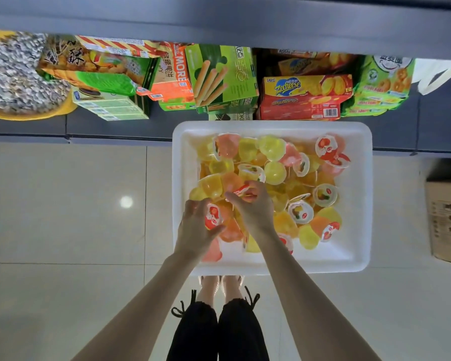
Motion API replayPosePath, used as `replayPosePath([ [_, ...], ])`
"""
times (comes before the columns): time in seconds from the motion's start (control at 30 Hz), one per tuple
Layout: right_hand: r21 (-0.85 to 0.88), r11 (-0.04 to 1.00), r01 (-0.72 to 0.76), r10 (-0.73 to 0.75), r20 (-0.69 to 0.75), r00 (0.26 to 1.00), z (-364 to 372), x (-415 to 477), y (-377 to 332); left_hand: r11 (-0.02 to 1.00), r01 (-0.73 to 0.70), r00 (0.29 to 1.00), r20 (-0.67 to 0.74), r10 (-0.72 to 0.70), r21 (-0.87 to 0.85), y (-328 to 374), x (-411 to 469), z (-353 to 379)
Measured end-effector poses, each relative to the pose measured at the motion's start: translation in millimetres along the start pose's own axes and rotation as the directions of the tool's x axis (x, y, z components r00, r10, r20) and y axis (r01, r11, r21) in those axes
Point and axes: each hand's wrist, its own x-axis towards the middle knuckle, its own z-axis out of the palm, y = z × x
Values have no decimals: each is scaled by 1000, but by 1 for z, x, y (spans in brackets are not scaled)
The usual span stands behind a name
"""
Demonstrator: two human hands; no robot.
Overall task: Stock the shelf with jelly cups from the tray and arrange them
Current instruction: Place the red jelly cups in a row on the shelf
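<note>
We look straight down at a white tray (pixel 359 142) heaped with jelly cups (pixel 272 148) in yellow, orange and pink, some on their sides, some showing red-and-white lids. The tray sits in front of the person's feet (pixel 220 284) on the pale tiled floor (pixel 63 204). Its far edge lies over the front of the dark grey bottom shelf (pixel 37 126), and we cannot tell whether it rests on it.

Both hands are down in the near left part of the pile. The left hand (pixel 197 225) has its fingers and thumb curled round a red-lidded cup (pixel 212 216). Just beside it, the right hand (pixel 253 204) pinches a second cup (pixel 242 190) by its lidded end, fingers bent over it. The two hands are almost touching.

Behind the tray, the shelf is packed. There is a green box of wafer sticks (pixel 221 76) straight ahead, an orange box (pixel 172 74) to its left, and a yellow Zecheese box (pixel 307 84) stacked on a red one (pixel 297 108) to its right. Further right are green biscuit bags (pixel 383 84) and something white (pixel 432 74). At far left a yellow tub of sunflower seeds (pixel 18 74) sits beside more packets. The boxes stand right against the tray's far rim, closing off that stretch of shelf. A brown cardboard box (pixel 445 217) stands on the floor just right of the tray.
</note>
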Motion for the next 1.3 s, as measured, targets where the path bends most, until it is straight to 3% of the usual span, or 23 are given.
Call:
replayPosePath([
  [0.13,61,998,-27,27,1,1000,-3,-6,7,999,-7,1000,15,6,50,1,1,2],
  [0.3,184,982,-39,36,17,999,-25,-28,22,1000,10,1000,-15,-10,-13,3,-6,2],
  [0.5,471,871,-141,131,55,990,-66,-65,18,939,91,986,-105,-132,-332,30,-32,-7],
  [0.63,519,845,-127,97,85,992,-106,-93,5,827,95,970,-137,-202,-554,77,-64,-19],
  [0.83,587,809,-31,-29,92,995,-193,-135,-30,676,-35,981,-155,-118,-736,180,-121,-35],
  [0.97,634,769,76,-179,99,979,-277,-172,-63,626,-164,967,-251,-52,-762,261,-165,-44],
  [1.17,590,738,327,-457,80,886,-403,-232,-149,535,-403,909,-395,136,-743,393,-231,-89],
  [1.3,629,642,438,-581,26,814,-463,-275,-223,471,-529,848,-468,250,-706,469,-268,-144],
])
